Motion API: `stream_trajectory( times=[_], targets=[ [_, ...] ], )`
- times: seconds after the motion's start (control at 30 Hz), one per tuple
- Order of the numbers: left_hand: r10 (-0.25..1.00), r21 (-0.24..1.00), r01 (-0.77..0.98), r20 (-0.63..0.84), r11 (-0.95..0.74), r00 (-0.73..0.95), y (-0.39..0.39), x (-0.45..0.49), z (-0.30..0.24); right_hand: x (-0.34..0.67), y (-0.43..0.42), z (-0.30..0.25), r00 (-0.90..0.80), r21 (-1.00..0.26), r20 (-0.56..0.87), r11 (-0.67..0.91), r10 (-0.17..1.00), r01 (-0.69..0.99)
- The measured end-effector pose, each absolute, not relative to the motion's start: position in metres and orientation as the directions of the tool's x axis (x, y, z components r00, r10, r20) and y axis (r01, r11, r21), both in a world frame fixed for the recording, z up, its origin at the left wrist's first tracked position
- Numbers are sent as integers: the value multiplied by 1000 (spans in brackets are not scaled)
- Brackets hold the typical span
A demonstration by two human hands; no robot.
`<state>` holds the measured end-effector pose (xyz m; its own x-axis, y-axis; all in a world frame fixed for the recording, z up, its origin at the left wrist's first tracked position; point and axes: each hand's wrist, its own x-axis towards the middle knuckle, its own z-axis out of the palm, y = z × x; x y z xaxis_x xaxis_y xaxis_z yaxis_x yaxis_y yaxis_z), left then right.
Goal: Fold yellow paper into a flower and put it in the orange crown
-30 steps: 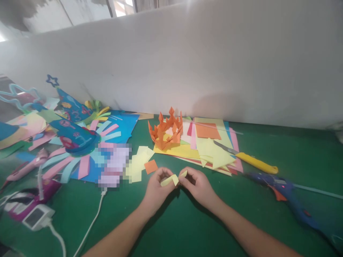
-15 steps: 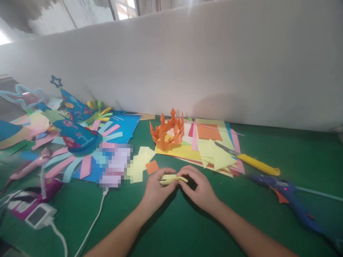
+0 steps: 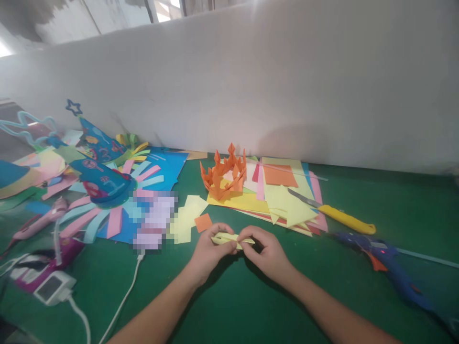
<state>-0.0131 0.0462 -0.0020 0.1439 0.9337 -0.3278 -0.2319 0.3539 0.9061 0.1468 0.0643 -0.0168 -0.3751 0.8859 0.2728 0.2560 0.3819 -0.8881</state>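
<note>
Both my hands pinch one small pale yellow folded paper piece (image 3: 229,238) just above the green table (image 3: 251,296). My left hand (image 3: 210,251) grips its left end, fingers curled. My right hand (image 3: 267,253) grips its right end, thumb and fingers pressed on the fold. The piece lies nearly flat between them. Behind my hands stands an orange folded paper crown (image 3: 224,177) on a stack of coloured paper sheets (image 3: 283,196). Loose pale yellow squares (image 3: 188,215) and a small orange square (image 3: 202,222) lie to the left.
A yellow-handled knife (image 3: 337,216) lies right of the sheets. A blue glue gun (image 3: 390,267) rests at the right. Blue paper hats and coloured strips (image 3: 103,181) crowd the left, with a white charger (image 3: 50,289), its cable (image 3: 124,298) and a pink glue gun (image 3: 36,222). A white wall (image 3: 251,95) bounds the back.
The yellow piece, bent into a raised V a second ago, is now pressed flat between my hands. My fingers have closed together over it.
</note>
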Motion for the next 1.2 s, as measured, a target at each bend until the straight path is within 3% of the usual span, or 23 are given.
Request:
stream_trajectory(
  times=[0.33,0.5,0.67,0.83,1.2],
  targets=[
    [908,863,-297,-356,410,220,48,-16,-5,152,67,-17,-400,-968,137,208,906,139],
    [945,946,-115,-283,303,162,50,-20,-4,151,68,-16,-436,-983,90,151,895,108],
    [970,982,65,-183,175,162,52,-24,-4,147,68,-20,-356,-989,21,70,934,128],
    [963,965,-84,-238,250,125,54,-22,-5,146,67,-21,-350,-998,29,47,936,43],
    [965,927,-290,-261,239,-39,49,-5,-11,143,65,-16,-327,-994,41,72,944,83]
  ],
)
